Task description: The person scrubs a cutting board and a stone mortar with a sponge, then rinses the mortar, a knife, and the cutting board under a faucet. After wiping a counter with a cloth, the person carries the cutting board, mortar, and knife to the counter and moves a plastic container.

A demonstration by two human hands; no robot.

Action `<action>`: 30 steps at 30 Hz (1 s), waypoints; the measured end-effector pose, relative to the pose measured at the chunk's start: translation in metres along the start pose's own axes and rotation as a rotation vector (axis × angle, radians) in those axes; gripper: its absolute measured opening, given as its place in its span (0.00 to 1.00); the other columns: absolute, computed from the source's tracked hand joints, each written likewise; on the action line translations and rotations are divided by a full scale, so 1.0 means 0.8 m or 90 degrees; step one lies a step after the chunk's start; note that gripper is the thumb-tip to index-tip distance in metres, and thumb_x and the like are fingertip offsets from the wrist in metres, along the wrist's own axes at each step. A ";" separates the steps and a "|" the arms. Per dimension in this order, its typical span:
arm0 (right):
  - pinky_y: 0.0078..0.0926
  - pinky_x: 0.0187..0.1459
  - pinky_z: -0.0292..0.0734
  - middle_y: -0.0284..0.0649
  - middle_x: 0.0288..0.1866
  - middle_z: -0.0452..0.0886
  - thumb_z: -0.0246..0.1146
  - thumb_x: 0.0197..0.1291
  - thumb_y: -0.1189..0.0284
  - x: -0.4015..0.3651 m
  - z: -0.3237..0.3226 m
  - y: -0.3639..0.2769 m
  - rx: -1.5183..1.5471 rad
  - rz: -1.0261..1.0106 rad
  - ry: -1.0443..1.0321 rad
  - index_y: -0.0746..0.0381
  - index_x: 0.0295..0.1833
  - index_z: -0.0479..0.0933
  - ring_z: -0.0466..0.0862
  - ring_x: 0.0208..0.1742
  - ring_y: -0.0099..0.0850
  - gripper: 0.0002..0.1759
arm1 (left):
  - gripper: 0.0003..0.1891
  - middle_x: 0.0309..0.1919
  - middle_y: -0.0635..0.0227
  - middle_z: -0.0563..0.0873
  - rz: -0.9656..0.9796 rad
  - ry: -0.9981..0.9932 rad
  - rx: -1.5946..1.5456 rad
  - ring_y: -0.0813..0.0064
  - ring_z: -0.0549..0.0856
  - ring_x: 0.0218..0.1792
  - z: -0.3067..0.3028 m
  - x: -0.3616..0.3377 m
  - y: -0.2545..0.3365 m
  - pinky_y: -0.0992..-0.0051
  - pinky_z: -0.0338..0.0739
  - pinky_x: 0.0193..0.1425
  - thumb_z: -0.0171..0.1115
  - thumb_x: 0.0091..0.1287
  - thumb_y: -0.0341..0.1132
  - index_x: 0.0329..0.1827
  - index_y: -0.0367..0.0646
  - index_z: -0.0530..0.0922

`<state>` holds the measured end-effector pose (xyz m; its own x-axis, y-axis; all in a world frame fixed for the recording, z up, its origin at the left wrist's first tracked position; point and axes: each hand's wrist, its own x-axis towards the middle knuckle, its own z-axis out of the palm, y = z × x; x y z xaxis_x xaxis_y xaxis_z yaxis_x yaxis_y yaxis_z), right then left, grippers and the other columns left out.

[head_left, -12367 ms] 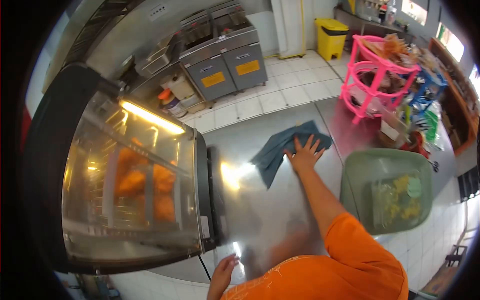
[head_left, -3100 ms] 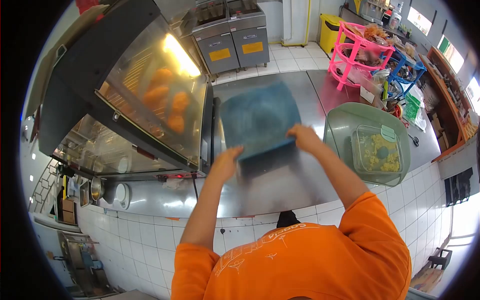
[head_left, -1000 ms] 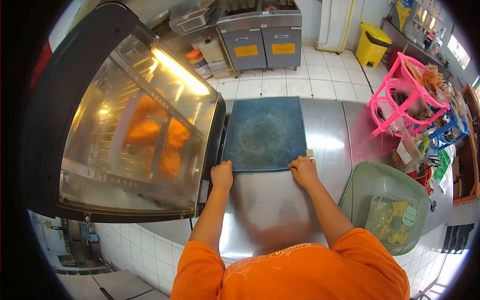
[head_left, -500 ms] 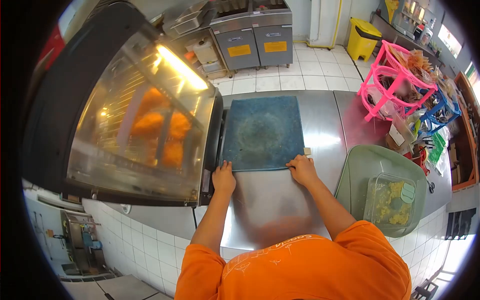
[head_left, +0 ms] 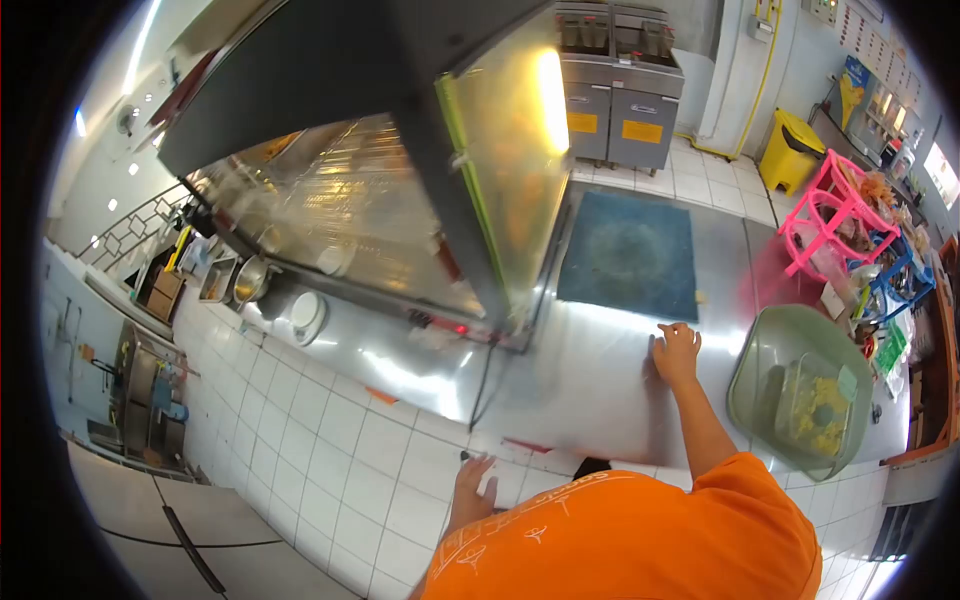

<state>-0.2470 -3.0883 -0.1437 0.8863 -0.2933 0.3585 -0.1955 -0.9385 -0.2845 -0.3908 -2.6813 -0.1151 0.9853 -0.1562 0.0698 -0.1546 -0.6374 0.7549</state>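
Observation:
A dark blue rectangular mat, worn greyish in its middle, lies flat on the steel worktop beside the glass display warmer. My right hand is over the worktop just in front of the mat's near right corner, fingers bent and apart, holding nothing. Down by my body is my left hand, low in front of the worktop's near edge. Its fingers and thumb are spread, with nothing in them.
At the right stands a green basin holding a clear container of yellowish food. Behind it are a pink tiered rack and a yellow bin. White bowls sit by the warmer; fryers stand at the back.
Both hands have let go of the mat's near edge. My left hand has dropped back toward my body; my right is just off the corner. The view has turned left, showing more of the warmer.

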 end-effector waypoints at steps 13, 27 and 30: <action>0.34 0.50 0.70 0.47 0.44 0.79 0.53 0.57 0.57 -0.241 0.040 -0.374 0.133 -0.530 -1.084 0.61 0.45 0.78 0.77 0.48 0.42 0.20 | 0.14 0.34 0.62 0.83 -0.731 0.282 -0.585 0.75 0.81 0.30 -0.040 -0.426 -0.356 0.77 0.76 0.33 0.51 0.66 0.38 0.47 0.40 0.78; 0.36 0.49 0.71 0.52 0.45 0.79 0.48 0.57 0.45 -0.164 0.297 -0.550 -0.097 -0.521 -1.011 0.64 0.49 0.75 0.78 0.48 0.47 0.33 | 0.15 0.37 0.59 0.82 -0.994 0.431 -0.367 0.73 0.81 0.32 -0.180 -0.402 -0.446 0.74 0.77 0.38 0.50 0.66 0.39 0.47 0.39 0.77; 0.36 0.50 0.71 0.51 0.46 0.79 0.49 0.57 0.46 -0.127 0.316 -0.701 -0.126 -0.679 -1.017 0.64 0.50 0.74 0.78 0.49 0.47 0.32 | 0.15 0.37 0.59 0.82 -1.026 0.565 -0.381 0.73 0.81 0.32 -0.230 -0.390 -0.459 0.74 0.77 0.39 0.50 0.66 0.39 0.47 0.39 0.77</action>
<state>-0.1213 -2.4865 -0.2456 0.1365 0.6317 -0.7631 0.6673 -0.6280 -0.4004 -0.6281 -2.2592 -0.2941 -0.0665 0.7140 -0.6970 0.6476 0.5623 0.5142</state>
